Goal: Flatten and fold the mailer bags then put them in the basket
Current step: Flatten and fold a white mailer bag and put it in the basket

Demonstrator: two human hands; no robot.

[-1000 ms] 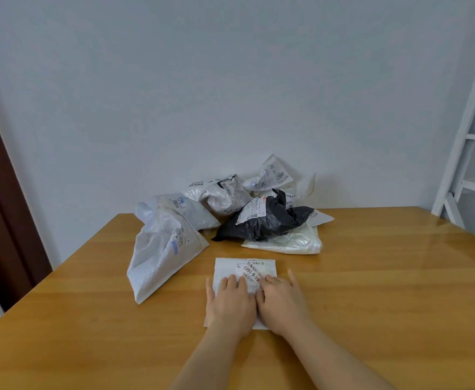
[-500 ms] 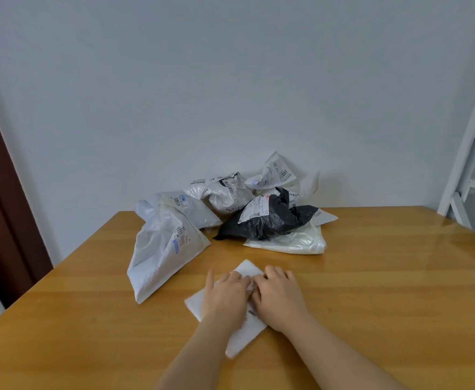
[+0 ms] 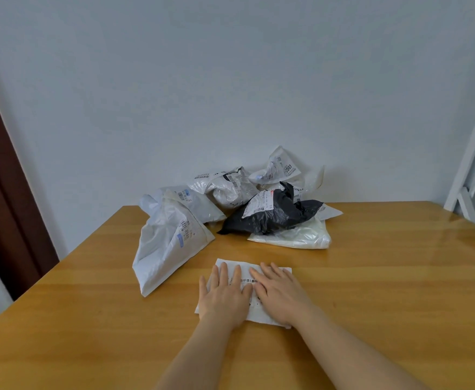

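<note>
Step in hand: pressing the folded white mailer bag (image 3: 270,313) flat on the wooden table (image 3: 385,277). The bag lies at 6 o'clock of the table, nearest the person, well apart from the pile of unfolded mailer bags (image 3: 230,204) at 12 o'clock against the wall.

Left hand (image 3: 226,298): fully open, palm down, fingers spread on the left half of the bag; it grips nothing. Right hand (image 3: 279,294): likewise open and flat on the right half, holding nothing, touching the left hand at the middle.

Procedure, as judged:
- Keep both palms flat and sweep outward from the centre toward 3 and 9 o'clock to expel trapped air
- Run the fingertips along each crease so the plastic does not spring open
- Check the edges align before lifting

The basket is not in view; its place cannot be told
</note>
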